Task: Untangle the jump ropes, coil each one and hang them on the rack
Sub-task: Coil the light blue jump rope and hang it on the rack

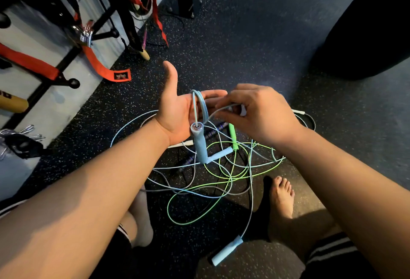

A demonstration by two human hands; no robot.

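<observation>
- The left hand (175, 110) is open wide, palm up, in the middle of the frame. Loops of the light blue rope (200, 103) go around its fingers.
- A blue handle (199, 143) hangs down just under that palm.
- The right hand (255, 112) is beside it, pinching the same rope between its fingertips.
- To coil well, I think each new loop should match the last, and the left fingers should stay spread so no loop slips off.
- Below the hands, the green rope (221, 176) and others lie tangled on the floor (244, 35). Pull slowly so nothing snags.
- The rack (66, 61) is at the upper left.
</observation>
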